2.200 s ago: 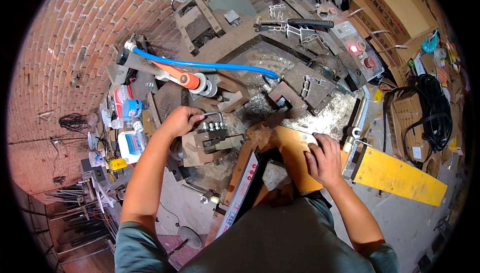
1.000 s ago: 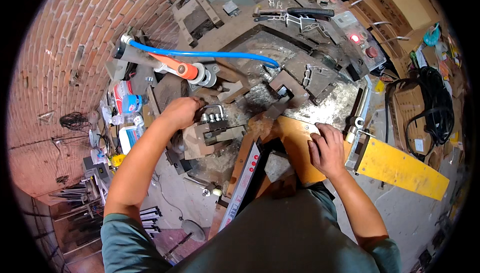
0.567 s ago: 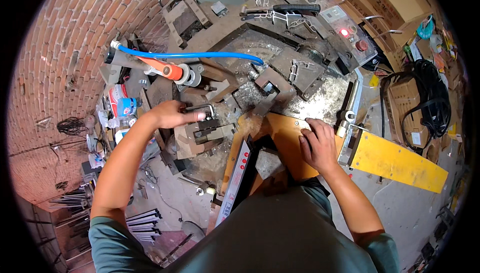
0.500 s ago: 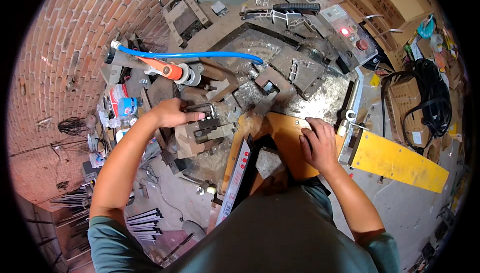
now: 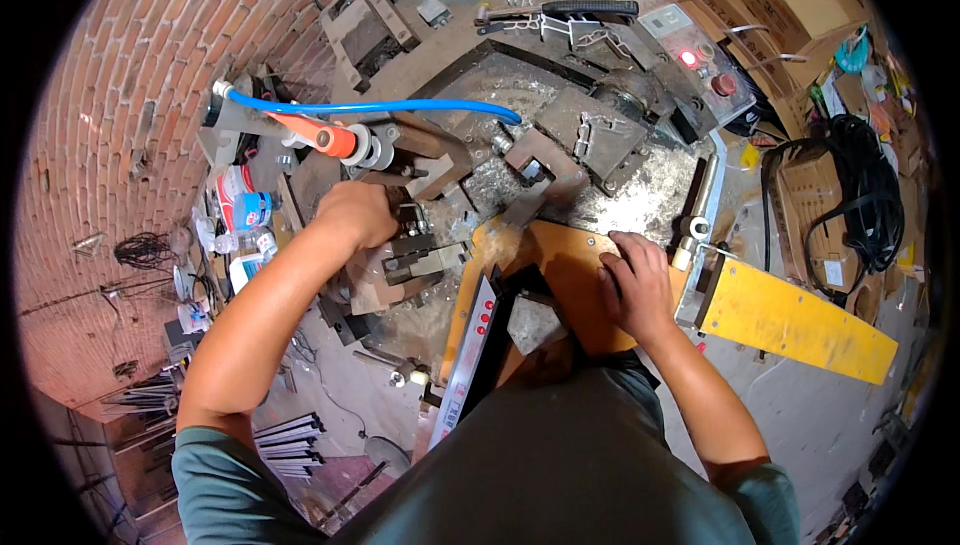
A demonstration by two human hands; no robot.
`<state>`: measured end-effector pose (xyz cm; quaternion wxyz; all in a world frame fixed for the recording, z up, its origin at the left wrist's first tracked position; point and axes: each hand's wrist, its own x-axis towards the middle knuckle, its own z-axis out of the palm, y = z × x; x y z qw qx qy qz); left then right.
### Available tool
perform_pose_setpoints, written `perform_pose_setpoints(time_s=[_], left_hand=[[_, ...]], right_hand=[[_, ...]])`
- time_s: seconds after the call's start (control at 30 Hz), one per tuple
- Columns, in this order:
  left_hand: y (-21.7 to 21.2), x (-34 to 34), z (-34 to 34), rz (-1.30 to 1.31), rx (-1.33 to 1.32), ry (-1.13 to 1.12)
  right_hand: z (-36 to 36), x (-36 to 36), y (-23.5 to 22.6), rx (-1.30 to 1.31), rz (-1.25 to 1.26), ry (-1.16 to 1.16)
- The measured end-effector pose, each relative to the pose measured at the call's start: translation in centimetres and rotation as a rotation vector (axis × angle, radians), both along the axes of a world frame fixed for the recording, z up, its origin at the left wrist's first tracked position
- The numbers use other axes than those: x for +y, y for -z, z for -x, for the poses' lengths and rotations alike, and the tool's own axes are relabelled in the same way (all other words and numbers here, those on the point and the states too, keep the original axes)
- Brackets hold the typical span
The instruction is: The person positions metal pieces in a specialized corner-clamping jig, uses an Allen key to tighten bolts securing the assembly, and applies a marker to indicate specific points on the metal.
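My left hand [image 5: 358,213] is closed around the end of what looks like an L-shaped hex key [image 5: 416,211]. Only its bent tip shows beside the fingers, over a steel clamp block [image 5: 375,280]. The fingertips themselves are hidden behind the back of the hand. Lying on the orange-yellow plate [image 5: 560,255] is my right hand [image 5: 638,285], fingers loosely bent and apart, holding nothing. Between the hands a grey steel block [image 5: 536,325] sits in a dark opening.
A blue hose [image 5: 380,106] arches over the machine beside an orange lever [image 5: 325,135]. A control box [image 5: 700,65] with a lit red lamp stands far right. A yellow guard [image 5: 795,320] juts out to the right. Pale chips [image 5: 650,195] cover part of the machine bed.
My left hand has rotated and lifted, its knuckles now turned up and the thumb out of sight. The right hand has stayed on the plate.
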<state>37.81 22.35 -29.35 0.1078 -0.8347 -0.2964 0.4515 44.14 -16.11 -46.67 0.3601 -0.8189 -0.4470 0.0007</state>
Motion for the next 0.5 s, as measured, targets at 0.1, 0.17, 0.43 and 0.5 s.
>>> perform_pose_setpoints(time_s=[0.1, 0.17, 0.43, 0.5], left_hand=[[0.3, 1.1, 0.9, -0.085, -0.021, 0.034], [1.4, 3.1, 2.5, -0.149, -0.085, 0.1], [2.8, 10.0, 9.8, 0.332, -0.551, -0.074], [3.5, 10.2, 10.2, 0.385, -0.565, -0.103]], right_hand=[[0.0, 0.1, 0.0, -0.004, 0.001, 0.0], [0.0, 0.2, -0.1, -0.008, 0.008, 0.002], [0.2, 0.3, -0.3, -0.015, 0.012, 0.012], [0.2, 0.3, -0.2, -0.021, 0.018, 0.018]])
